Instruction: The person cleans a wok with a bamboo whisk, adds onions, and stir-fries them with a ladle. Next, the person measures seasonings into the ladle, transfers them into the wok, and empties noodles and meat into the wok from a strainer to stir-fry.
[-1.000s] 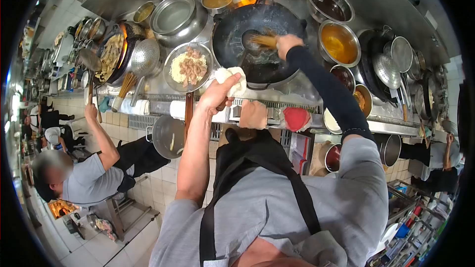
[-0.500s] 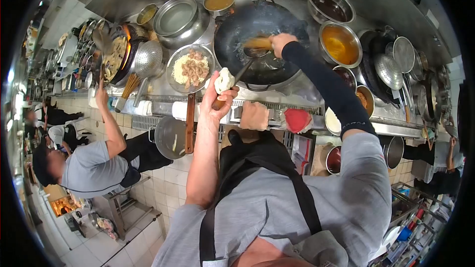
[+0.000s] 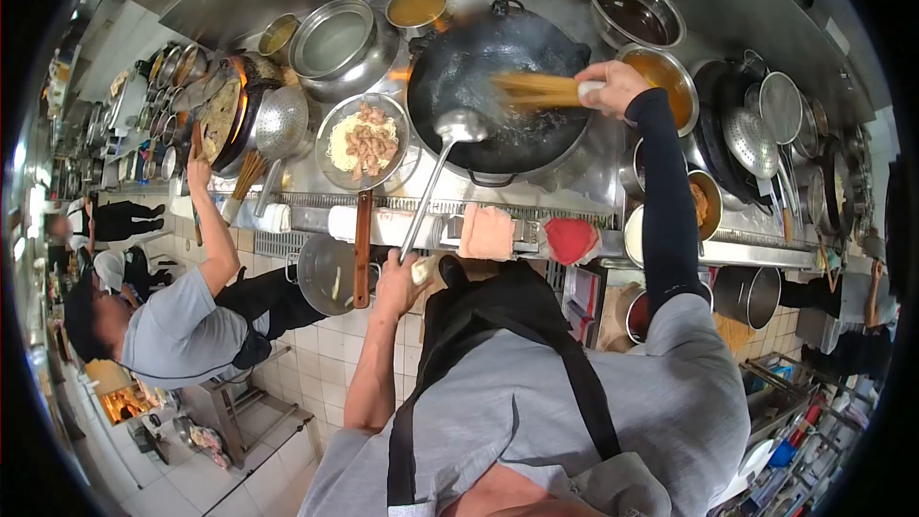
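Note:
My left hand [image 3: 394,285] is closed on the handle of a metal ladle [image 3: 462,126]. A small white wad [image 3: 421,271], perhaps cloth, shows beside its fingers. The ladle slants up and away, its bowl over the near left part of a large black wok [image 3: 459,148]. In my right hand [image 3: 616,89] is a bamboo wok brush [image 3: 538,89], gripped at its whitish end. Its bristles point left over the wok and are blurred by motion. The wok's inside looks wet, with faint steam.
Left of the wok rests a strainer [image 3: 325,139] with noodles and meat pieces. Behind stand a lidded pot [image 3: 332,38] and a bowl of yellowish liquid [image 3: 417,7]; a dark-liquid bowl [image 3: 638,14] is at right. Folded cloths [image 3: 486,232] lie along the front edge. A co-worker [image 3: 177,325] works at the left wok.
My left hand has come down toward me, drawing the ladle partly back from the wok. My right hand has moved right and slightly toward me with the brush, and the bristles have shifted right.

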Motion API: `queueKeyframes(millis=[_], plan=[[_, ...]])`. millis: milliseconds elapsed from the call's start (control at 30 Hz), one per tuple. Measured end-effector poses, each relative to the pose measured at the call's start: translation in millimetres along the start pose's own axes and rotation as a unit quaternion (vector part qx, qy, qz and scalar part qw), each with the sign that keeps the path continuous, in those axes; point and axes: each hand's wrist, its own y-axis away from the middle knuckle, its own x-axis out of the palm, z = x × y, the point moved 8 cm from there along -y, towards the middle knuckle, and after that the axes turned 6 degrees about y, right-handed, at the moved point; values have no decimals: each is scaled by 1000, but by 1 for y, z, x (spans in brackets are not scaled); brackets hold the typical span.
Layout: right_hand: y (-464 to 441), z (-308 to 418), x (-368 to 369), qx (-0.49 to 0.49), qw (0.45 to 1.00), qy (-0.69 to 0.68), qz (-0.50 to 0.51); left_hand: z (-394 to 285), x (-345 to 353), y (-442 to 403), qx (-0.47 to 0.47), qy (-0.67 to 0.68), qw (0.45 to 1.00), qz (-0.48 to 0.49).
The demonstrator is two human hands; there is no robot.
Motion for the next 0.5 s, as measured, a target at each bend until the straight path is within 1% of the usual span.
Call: queueKeyframes(millis=[67, 133, 167, 233, 267, 367, 400, 467, 500], plan=[[4, 11, 9, -2, 986, -168, 10, 49, 35, -2, -10, -28, 999, 22], [-13, 14, 46, -54, 953, -299, 6, 96, 73, -16, -1, -45, 997, 55], [-24, 12, 68, -81, 928, -363, 2, 112, 85, -26, -1, -36, 998, 53], [-40, 4, 115, -70, 942, -323, 56, 126, 98, -41, 1, -16, 999, 51], [-41, -5, 128, -40, 972, -203, 108, 125, 98, -43, -12, -7, 998, 62], [-48, -37, 123, 64, 981, -168, 65, 138, 115, -51, 11, -51, 995, 87], [-50, -46, 124, 60, 970, -232, 40, 146, 121, -49, -6, -44, 995, 92], [-38, -46, 139, 60, 954, -283, 82, 127, 102, -36, -37, -34, 993, 104], [-28, -43, 145, 59, 944, -307, 102, 115, 91, -28, -33, -30, 993, 112]])
